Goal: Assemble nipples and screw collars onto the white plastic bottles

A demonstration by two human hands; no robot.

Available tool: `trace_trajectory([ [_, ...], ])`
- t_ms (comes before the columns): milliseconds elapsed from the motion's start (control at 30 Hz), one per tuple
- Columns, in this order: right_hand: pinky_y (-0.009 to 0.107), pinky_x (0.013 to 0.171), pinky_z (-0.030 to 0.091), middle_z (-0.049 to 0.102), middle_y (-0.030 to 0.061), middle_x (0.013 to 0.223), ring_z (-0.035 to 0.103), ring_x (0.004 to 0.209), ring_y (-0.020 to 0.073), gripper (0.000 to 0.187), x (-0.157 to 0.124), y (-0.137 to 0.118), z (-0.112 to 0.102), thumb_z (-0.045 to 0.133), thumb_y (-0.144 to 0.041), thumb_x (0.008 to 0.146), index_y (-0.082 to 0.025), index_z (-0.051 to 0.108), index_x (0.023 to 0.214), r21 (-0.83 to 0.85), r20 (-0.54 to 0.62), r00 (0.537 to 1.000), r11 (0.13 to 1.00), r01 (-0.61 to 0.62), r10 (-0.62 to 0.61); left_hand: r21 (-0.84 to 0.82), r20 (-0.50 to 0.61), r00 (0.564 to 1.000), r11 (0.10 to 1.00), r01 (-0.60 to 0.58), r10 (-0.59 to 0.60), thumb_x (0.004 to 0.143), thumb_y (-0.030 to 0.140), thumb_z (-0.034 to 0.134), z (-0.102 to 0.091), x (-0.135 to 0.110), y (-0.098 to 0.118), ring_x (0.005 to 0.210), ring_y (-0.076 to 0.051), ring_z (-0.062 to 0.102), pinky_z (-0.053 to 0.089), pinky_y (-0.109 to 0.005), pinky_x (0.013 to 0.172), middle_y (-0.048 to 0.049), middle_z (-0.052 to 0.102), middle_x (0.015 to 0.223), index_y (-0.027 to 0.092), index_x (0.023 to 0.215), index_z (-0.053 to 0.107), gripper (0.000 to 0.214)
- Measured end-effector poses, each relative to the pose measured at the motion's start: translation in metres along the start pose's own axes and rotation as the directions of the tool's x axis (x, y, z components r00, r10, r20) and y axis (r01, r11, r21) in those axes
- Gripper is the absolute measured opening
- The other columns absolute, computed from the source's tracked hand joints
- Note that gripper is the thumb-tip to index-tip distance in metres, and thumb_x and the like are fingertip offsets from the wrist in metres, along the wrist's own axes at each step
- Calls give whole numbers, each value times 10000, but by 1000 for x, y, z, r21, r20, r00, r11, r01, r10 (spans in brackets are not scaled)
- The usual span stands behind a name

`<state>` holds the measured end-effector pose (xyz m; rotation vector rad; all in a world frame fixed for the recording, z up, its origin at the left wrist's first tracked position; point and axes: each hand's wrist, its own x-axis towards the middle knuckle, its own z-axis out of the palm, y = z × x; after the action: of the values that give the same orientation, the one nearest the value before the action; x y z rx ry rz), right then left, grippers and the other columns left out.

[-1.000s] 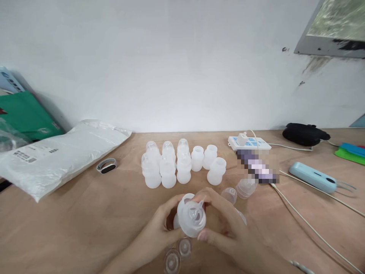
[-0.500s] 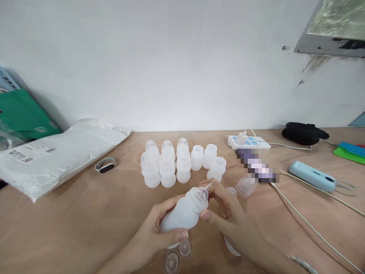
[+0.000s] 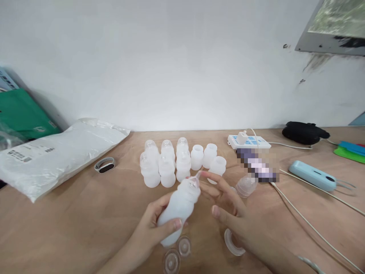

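Observation:
A translucent white baby bottle [image 3: 177, 209] leans up to the right, wrapped in the fingers of my left hand [image 3: 154, 226]. On its mouth sits a clear nipple [image 3: 196, 180] pointing up and right. My right hand [image 3: 229, 203] has its fingers spread and holds nothing; its index fingertip is at the nipple's tip, though I cannot tell if they touch. Below the bottle two clear nipples [image 3: 171, 261] lie on the table. A clear ring [image 3: 233, 243] lies under my right wrist, partly covered. Clear domed caps [image 3: 246, 186] stand beyond that hand.
Several capped bottles [image 3: 152, 175] stand in rows, with three open bottles [image 3: 197, 157] to their right. A white parcel [image 3: 65, 152] and a wristband [image 3: 105, 166] lie left. A power strip [image 3: 232, 142], a phone [image 3: 256, 165], cables and a light-blue device [image 3: 312, 176] are right.
My left hand has brought the bottle slightly left and tipped it more upright. My right thumb and fingers have come off the bottle's neck and spread apart. More of the clear ring shows.

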<state>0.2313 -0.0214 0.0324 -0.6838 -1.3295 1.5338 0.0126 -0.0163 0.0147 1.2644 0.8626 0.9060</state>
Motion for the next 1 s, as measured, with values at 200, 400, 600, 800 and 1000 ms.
trace_trajectory([
  [200,256,624,468,724,-12,772,671,771,163,185,2,4,-8,681,-441,917,-268,648,970,-54,-349,937,998,-25,4,-39,-138,990,999,17,-22,684,625,830,-9,2,1,691,-171,635,482,-197,550,-34,677,793,158,1000,735,571],
  [400,382,1042,442,619,27,1373,554,1271,211,615,3,-2,-5,779,-332,853,-374,478,1388,-90,39,992,988,122,-118,-243,286,949,948,207,-134,737,625,779,-4,-2,1,522,-107,582,481,-193,508,-32,661,693,126,936,736,539],
  [600,312,813,493,703,-14,990,645,931,189,408,-5,-3,-1,841,-433,773,-331,665,1126,-428,1,996,900,82,-91,-6,256,956,989,150,-144,740,574,794,-2,-17,-14,670,-188,668,568,-292,622,-62,722,892,194,1198,703,602],
  [800,354,843,515,678,18,1085,624,1001,221,545,-7,-7,-4,733,-478,841,-306,533,1319,-509,-8,998,859,-54,58,402,-100,986,912,-84,135,769,460,801,-8,-21,-24,1087,-330,668,553,-413,925,-81,719,1262,271,1289,676,567],
  [1000,341,839,519,698,17,1032,633,938,197,324,2,-10,-3,745,-345,826,-272,639,1123,-471,-16,1000,882,-19,13,470,8,984,868,-160,177,778,438,794,-4,-13,7,937,-281,712,581,-327,808,-49,782,1107,258,1223,721,486],
])
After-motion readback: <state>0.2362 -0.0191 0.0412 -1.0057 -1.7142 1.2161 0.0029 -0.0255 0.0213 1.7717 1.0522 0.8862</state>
